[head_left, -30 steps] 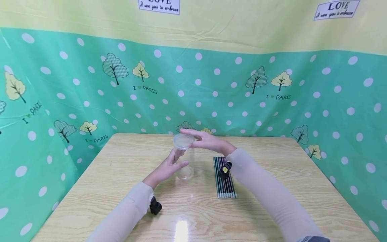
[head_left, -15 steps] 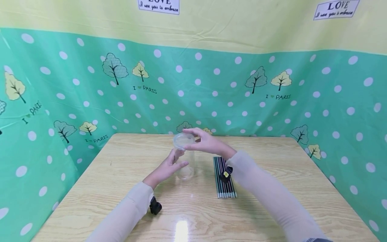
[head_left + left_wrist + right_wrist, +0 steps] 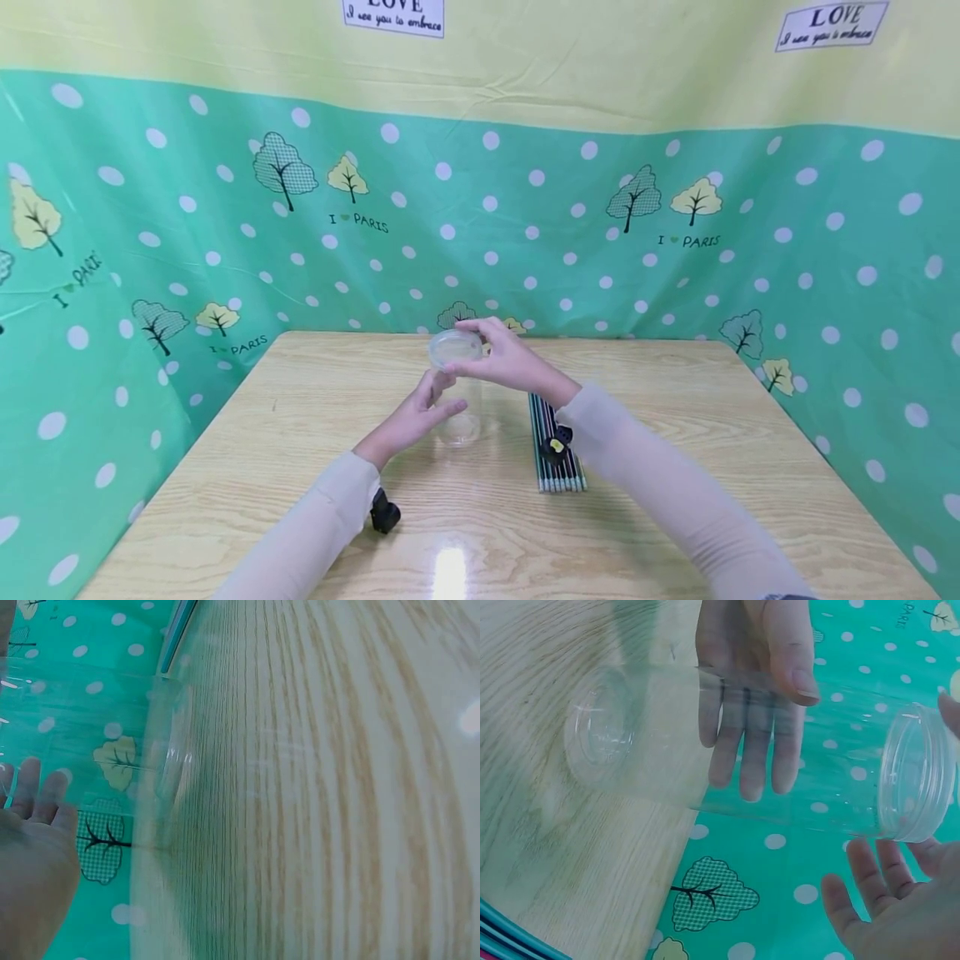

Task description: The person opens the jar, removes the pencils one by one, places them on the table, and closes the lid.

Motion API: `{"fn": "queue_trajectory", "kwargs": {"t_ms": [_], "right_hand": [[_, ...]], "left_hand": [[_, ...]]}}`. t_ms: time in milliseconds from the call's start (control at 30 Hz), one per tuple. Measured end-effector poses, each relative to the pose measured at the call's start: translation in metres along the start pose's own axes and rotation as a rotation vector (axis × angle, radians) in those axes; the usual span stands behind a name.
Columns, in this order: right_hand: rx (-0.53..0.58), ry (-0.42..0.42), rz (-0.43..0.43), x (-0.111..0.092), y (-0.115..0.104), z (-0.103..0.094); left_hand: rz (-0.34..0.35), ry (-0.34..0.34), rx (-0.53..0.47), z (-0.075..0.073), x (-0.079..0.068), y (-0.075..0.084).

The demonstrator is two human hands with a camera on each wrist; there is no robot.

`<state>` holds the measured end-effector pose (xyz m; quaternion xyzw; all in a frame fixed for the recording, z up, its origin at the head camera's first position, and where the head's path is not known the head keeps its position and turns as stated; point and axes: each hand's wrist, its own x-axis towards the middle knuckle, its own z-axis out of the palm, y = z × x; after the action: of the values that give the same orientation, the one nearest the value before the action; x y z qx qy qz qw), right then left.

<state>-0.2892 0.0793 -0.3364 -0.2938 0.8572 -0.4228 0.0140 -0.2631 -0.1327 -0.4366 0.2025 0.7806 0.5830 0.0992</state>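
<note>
A tall clear plastic jar (image 3: 460, 425) stands upright on the wooden table, capped by a clear round lid (image 3: 452, 348). My left hand (image 3: 408, 421) is wrapped round the jar's body, thumb on the near side; in the right wrist view the left fingers (image 3: 751, 761) show through the clear wall. Up at the top, my right hand (image 3: 510, 357) grips the lid by its rim, thumb in front and fingers behind. Seen from the right wrist, the ridged lid (image 3: 919, 772) sits at the jar's mouth. No contents show inside the jar.
A row of dark and teal pencils (image 3: 551, 471) lies side by side to the right of the jar, partly under the right forearm. Each wrist wears a small black camera (image 3: 385, 511). A patterned green and yellow curtain (image 3: 525, 192) hangs behind the table (image 3: 322, 375).
My right hand has turned at the lid: its thumb has moved left along the near rim and the wrist has come slightly lower. My left hand and the jar have stayed put.
</note>
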Motion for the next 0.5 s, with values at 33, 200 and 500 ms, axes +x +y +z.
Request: {"fn": "queue_trajectory", "kwargs": {"t_ms": [33, 200, 500], "right_hand": [[0.001, -0.007, 0.007, 0.000, 0.000, 0.000], [0.049, -0.081, 0.018, 0.001, 0.002, -0.003], [0.262, -0.257, -0.052, 0.008, 0.015, -0.014]], "left_hand": [[0.002, 0.001, 0.002, 0.000, 0.000, 0.000], [0.016, 0.001, 0.010, 0.001, 0.000, 0.000], [0.028, 0.000, 0.006, 0.000, 0.000, 0.002]]}}
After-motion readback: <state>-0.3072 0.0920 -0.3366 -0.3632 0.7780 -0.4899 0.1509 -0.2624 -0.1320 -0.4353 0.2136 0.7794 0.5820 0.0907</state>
